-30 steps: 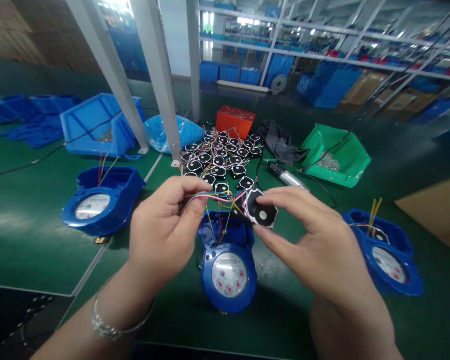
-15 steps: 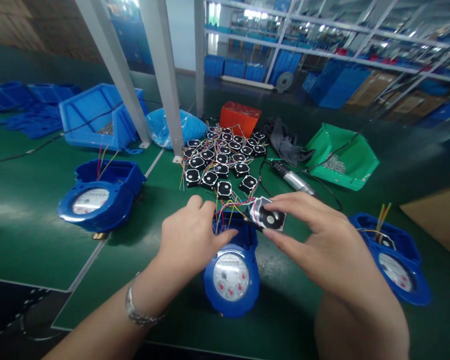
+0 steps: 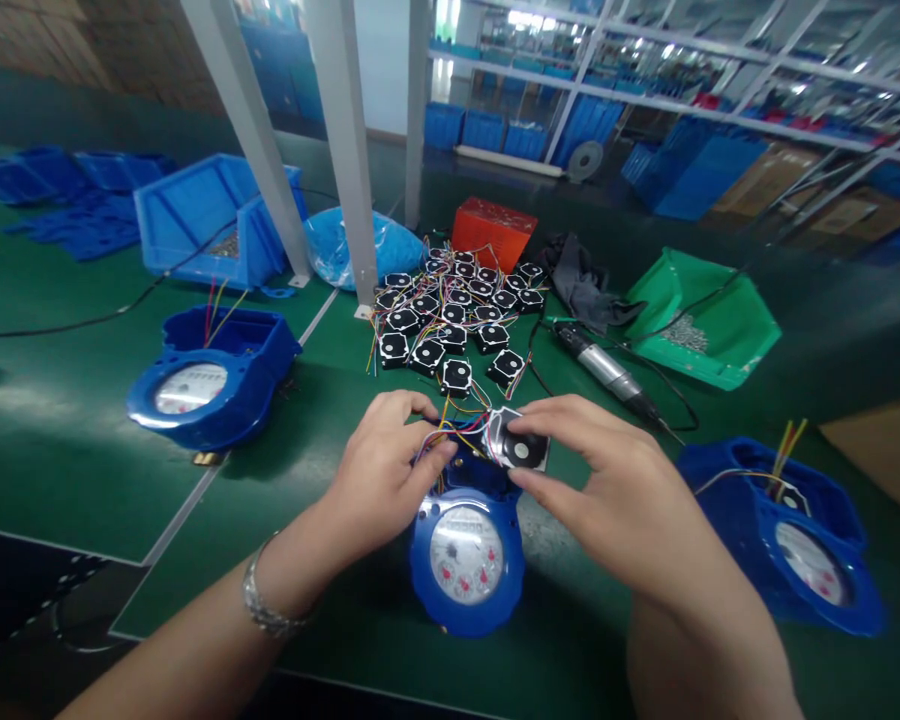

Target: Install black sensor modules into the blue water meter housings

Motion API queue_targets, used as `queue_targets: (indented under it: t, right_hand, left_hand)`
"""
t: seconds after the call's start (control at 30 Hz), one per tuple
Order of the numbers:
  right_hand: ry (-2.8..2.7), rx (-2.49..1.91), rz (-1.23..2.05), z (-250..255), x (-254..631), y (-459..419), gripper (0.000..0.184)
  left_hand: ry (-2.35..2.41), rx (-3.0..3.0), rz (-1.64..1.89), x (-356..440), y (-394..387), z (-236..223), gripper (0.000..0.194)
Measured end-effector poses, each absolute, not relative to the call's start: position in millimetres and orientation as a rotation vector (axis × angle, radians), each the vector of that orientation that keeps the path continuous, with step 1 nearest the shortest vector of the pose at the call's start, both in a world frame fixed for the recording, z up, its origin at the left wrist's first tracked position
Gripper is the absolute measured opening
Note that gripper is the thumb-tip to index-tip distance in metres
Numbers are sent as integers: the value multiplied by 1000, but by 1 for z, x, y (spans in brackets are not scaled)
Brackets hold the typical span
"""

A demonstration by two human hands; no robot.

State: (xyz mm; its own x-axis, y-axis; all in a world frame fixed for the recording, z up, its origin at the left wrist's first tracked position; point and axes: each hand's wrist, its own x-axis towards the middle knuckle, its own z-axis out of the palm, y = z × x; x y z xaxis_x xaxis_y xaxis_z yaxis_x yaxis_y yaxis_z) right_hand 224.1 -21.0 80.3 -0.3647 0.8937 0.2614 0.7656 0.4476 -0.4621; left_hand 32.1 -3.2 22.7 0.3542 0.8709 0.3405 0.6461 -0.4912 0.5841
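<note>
A blue water meter (image 3: 466, 552) lies on the green table in front of me, dial up. Over its open rear box my right hand (image 3: 615, 490) pinches a small black-and-white module (image 3: 520, 450) between thumb and fingers. Thin coloured wires (image 3: 450, 425) run from the module to the left. My left hand (image 3: 386, 470) is closed on those wires just above the meter's box. A metal bracelet sits on my left wrist.
Several like modules with wires (image 3: 454, 310) lie in a heap beyond the meter. An electric screwdriver (image 3: 607, 370) and a green screw bin (image 3: 701, 320) lie to the right. More blue meters sit left (image 3: 202, 375) and right (image 3: 795, 530). Grey posts (image 3: 345, 150), blue bin (image 3: 210, 220), orange box (image 3: 491, 232) behind.
Both hands have come down and forward, lowering the module and its wires from mid-air to just above the meter's open box. The left hand shifted its grip along the wires.
</note>
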Motion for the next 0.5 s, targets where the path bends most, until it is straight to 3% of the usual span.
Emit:
queue_targets:
  t: [0.17, 0.5]
  right_hand:
    - [-2284, -1408, 468, 71, 218, -17, 25]
    - [-2391, -1413, 525, 66, 213, -12, 26]
  left_hand:
    - [1105, 1889, 1173, 31, -2, 1, 21]
    - [1149, 1696, 1319, 37, -2, -5, 19]
